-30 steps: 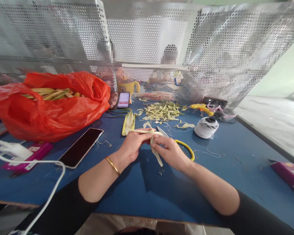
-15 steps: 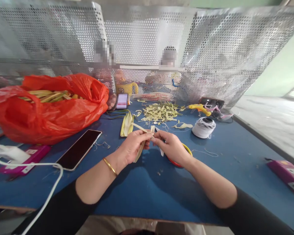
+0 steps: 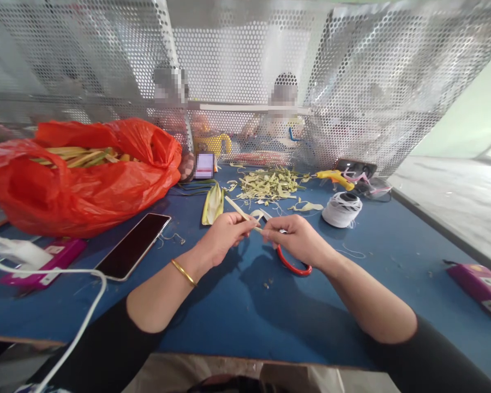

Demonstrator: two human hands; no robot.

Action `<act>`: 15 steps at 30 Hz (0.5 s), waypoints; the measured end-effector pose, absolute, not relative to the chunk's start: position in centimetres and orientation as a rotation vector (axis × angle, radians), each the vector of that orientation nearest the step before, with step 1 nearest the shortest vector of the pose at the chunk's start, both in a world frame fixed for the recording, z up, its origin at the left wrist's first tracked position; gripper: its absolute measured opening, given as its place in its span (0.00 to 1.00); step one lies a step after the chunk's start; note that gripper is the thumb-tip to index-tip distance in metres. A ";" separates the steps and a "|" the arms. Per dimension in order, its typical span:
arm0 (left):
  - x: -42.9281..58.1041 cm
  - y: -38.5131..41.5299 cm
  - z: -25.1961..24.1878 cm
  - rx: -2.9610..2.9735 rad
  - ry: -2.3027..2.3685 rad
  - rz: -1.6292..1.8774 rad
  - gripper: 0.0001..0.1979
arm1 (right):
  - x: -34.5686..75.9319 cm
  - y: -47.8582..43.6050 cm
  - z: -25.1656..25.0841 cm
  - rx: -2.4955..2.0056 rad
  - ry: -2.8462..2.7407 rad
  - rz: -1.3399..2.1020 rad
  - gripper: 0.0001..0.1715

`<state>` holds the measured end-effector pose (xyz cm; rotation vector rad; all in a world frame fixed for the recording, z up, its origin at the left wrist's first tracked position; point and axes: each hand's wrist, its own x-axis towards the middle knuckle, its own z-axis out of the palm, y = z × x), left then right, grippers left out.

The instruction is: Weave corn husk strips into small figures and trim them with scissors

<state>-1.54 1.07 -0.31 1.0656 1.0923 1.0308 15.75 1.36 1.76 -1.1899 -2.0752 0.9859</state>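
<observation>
A blue table (image 3: 213, 327) bears scissors (image 3: 295, 271), phone (image 3: 133, 246), spool (image 3: 342, 213), red bag (image 3: 118, 196) — and scraps (image 3: 268, 184).

on the table (image 3: 213, 327), the left hand (image 3: 228, 234) and right hand (image 3: 293, 234) meet at the centre, a leaf strip (image 3: 235, 205) between them; scissors (image 3: 294, 268) lie partly behind the right hand. beyond the hands sits a heap of leaf scraps (image 3: 268, 184), with a husk (image 3: 213, 205) to its left. farther left is a phone (image 3: 133, 245), then a power strip (image 3: 67, 251), both in front of a bag (image 3: 118, 194). to the right stands a thread spool (image 3: 342, 212), a glue gun (image 3: 336, 178) behind it. a perforated panel (image 3: 245, 60) backs everything.
</observation>
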 end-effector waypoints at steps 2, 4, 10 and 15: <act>-1.7 1.2 -0.2 1.036 1.062 1.011 0.17 | 15.7 1.6 1.6 -1.266 -1.985 1.073 0.18; -1.8 1.2 -0.2 1.020 1.014 1.015 0.18 | 15.4 2.0 1.2 -1.333 -1.811 1.151 0.20; -1.3 0.4 -0.2 1.122 1.055 0.931 0.19 | 14.3 2.0 -0.5 -1.075 -1.369 1.425 0.18; -1.0 0.1 -0.6 1.212 1.108 0.887 0.17 | 13.9 1.6 -0.6 -1.019 -1.285 1.411 0.17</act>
